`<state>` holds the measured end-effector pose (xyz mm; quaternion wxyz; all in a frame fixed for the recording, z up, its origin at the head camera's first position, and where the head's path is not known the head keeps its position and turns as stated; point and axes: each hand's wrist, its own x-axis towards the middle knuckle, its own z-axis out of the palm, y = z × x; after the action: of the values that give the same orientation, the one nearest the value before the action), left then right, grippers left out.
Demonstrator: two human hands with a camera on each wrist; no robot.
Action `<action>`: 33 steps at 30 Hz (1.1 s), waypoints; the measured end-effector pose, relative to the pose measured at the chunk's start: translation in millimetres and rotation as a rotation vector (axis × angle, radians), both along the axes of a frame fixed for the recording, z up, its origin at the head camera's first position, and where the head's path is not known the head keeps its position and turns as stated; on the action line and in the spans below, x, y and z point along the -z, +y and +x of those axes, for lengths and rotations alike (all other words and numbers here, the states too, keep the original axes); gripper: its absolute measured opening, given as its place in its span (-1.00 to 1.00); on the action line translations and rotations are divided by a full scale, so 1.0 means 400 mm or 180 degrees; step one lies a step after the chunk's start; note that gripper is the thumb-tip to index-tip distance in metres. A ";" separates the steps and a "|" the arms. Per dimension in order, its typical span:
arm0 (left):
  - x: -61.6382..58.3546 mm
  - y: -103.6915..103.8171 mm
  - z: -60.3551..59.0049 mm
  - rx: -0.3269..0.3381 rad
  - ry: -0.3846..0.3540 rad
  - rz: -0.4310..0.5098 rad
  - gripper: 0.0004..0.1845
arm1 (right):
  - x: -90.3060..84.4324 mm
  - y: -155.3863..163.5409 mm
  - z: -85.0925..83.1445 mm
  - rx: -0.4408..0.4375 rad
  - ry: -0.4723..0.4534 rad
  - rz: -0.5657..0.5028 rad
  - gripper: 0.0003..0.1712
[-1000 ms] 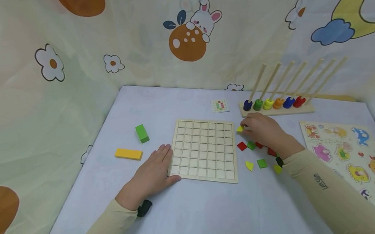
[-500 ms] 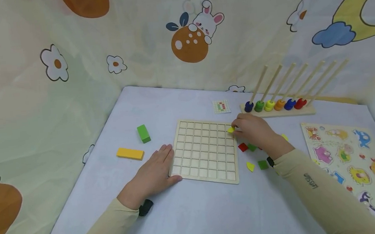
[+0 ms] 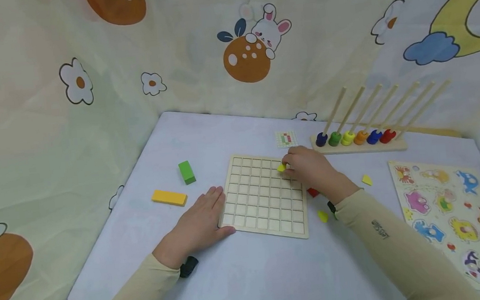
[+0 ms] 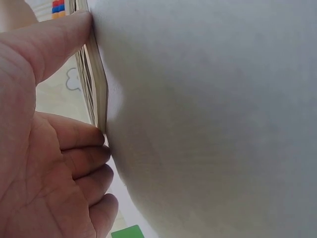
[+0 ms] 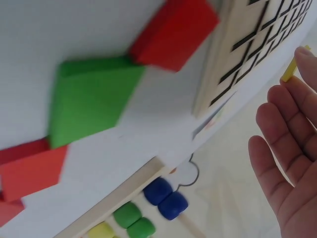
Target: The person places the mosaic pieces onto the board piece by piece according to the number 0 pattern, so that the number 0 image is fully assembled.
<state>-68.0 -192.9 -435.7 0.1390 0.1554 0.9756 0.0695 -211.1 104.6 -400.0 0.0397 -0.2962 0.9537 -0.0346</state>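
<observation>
A wooden grid board [image 3: 265, 195] with square cells lies mid-table. My left hand [image 3: 197, 225] rests at its left edge, thumb and fingertips against the rim; the left wrist view shows the fingers [image 4: 89, 153] meeting the board's side. Over the board's upper right cells, my right hand [image 3: 310, 167] pinches a small yellow tile [image 3: 281, 168] between thumb and index finger. That yellow tile [image 5: 289, 70] appears edge-on in the right wrist view. Beside the board lie a red tile [image 5: 176, 34] and a green tile [image 5: 94, 99], partly hidden by the right arm in the head view.
A bead rack with tall pegs [image 3: 359, 146] stands at the back right, near a small pattern card [image 3: 286, 139]. An animal puzzle board [image 3: 456, 217] lies at right. Green [image 3: 187, 172] and yellow [image 3: 169, 197] blocks lie left. Loose yellow tiles [image 3: 367, 180] lie right of the grid.
My right hand has carried the yellow tile leftward from the loose tiles to over the board's upper right. My left hand has stayed at the board's edge.
</observation>
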 end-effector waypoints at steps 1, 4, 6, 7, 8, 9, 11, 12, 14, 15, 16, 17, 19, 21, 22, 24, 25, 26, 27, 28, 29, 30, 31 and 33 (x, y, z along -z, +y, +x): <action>0.001 0.000 -0.001 -0.0004 -0.0006 -0.0011 0.09 | -0.001 -0.007 0.000 0.0007 -0.0010 0.0003 -0.67; 0.003 0.000 -0.001 -0.0011 -0.0016 -0.0040 0.10 | -0.006 -0.028 0.000 -0.0042 0.0005 0.0005 -0.67; 0.002 0.000 -0.001 -0.0007 -0.0012 -0.0038 0.10 | -0.005 -0.041 0.001 -0.0097 0.0031 0.0008 -0.68; 0.002 0.000 -0.001 -0.0005 -0.0009 -0.0027 0.10 | -0.004 -0.047 0.001 -0.0127 0.0049 0.0012 -0.68; 0.001 0.000 -0.001 -0.0001 -0.0005 -0.0018 0.10 | -0.003 -0.051 0.001 -0.0154 0.0071 0.0021 -0.68; 0.001 0.000 -0.001 0.0002 -0.0002 -0.0012 0.09 | -0.002 -0.056 0.001 -0.0175 0.0082 0.0024 -0.69; -0.001 0.000 0.000 0.0007 0.0008 -0.0007 0.09 | 0.000 -0.066 0.001 -0.0196 0.0094 0.0033 -0.69; -0.001 0.001 0.000 0.0007 0.0006 -0.0014 0.08 | 0.002 -0.071 0.001 -0.0201 0.0096 0.0026 -0.69; -0.001 0.001 0.001 0.0006 0.0013 -0.0028 0.08 | 0.004 -0.081 0.000 -0.0208 0.0105 0.0019 -0.70; -0.001 0.001 0.001 0.0007 0.0020 -0.0027 0.08 | 0.006 -0.086 -0.001 -0.0205 0.0104 0.0013 -0.71; -0.001 0.002 0.002 0.0007 0.0029 -0.0026 0.08 | 0.008 -0.091 -0.002 -0.0197 0.0103 0.0008 -0.71; -0.001 0.002 0.002 0.0011 0.0031 -0.0035 0.08 | 0.011 -0.095 -0.003 -0.0187 0.0098 0.0002 -0.71; -0.001 0.001 0.002 0.0013 0.0035 -0.0047 0.08 | 0.016 -0.103 -0.005 -0.0180 0.0083 0.0011 -0.71; 0.000 0.001 0.003 0.0010 0.0041 -0.0037 0.08 | 0.020 -0.111 -0.006 -0.0172 0.0046 0.0008 -0.70; 0.000 0.001 0.003 0.0007 0.0043 -0.0024 0.08 | 0.021 -0.115 -0.007 -0.0172 0.0025 0.0005 -0.70; 0.000 0.002 0.003 0.0003 0.0042 -0.0022 0.09 | 0.021 -0.122 -0.008 -0.0169 -0.0014 0.0002 -0.70; -0.001 0.002 0.003 0.0005 0.0043 -0.0025 0.09 | 0.020 -0.125 -0.008 -0.0165 -0.0032 0.0003 -0.71; -0.001 0.002 0.003 0.0009 0.0044 -0.0027 0.09 | 0.019 -0.128 -0.009 -0.0170 -0.0037 -0.0002 -0.71; 0.000 0.002 0.002 0.0013 0.0042 -0.0043 0.10 | 0.019 -0.131 -0.010 -0.0170 -0.0050 -0.0010 -0.72; 0.000 0.002 0.002 0.0016 0.0051 -0.0045 0.09 | 0.019 -0.134 -0.012 -0.0172 -0.0058 0.0000 -0.72; 0.000 0.002 0.002 0.0018 0.0048 -0.0064 0.09 | 0.021 -0.138 -0.013 -0.0176 -0.0065 0.0009 -0.72; 0.000 0.002 0.002 0.0018 0.0048 -0.0068 0.09 | 0.022 -0.141 -0.015 -0.0175 -0.0077 0.0020 -0.71; 0.000 0.002 0.002 0.0015 0.0042 -0.0071 0.09 | 0.023 -0.145 -0.016 -0.0174 -0.0092 0.0030 -0.71; 0.000 0.002 0.002 0.0008 0.0034 -0.0056 0.09 | 0.027 -0.151 -0.018 -0.0152 -0.0130 0.0060 -0.71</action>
<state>-67.2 -192.1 -435.7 0.1352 0.1557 0.9767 0.0599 -218.3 44.1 -411.0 0.0628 -0.3176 0.9456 -0.0307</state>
